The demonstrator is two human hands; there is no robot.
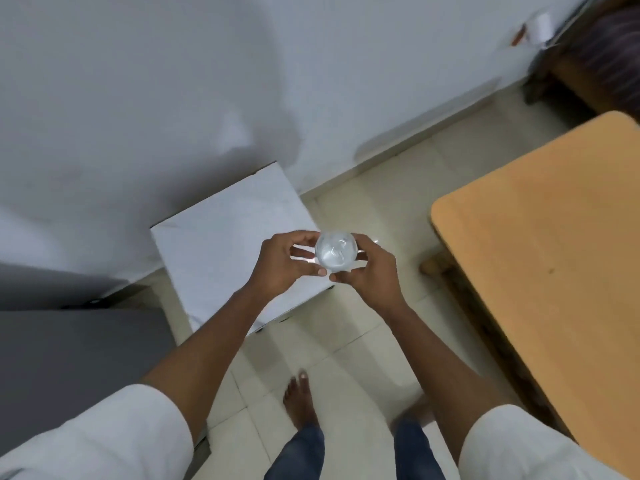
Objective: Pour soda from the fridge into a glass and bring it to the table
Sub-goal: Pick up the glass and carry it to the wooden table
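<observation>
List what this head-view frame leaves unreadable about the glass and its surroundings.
- Glass: seen from above, walls hidden by both hands' fingers; liquid level unclear.
- Wooden table: right side cut off by the frame edge.
- White object at top right: blurred, small, unidentifiable.
- Grey surface, left: cropped; fridge or not, unclear.

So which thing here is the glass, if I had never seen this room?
Start from the big wooden table on the right, then look left to the white box standing on the floor by the wall. In front of that box, both hands meet: the left hand and right hand hold the glass between their fingertips. It is the only clear, round thing there, seen from above.
</observation>
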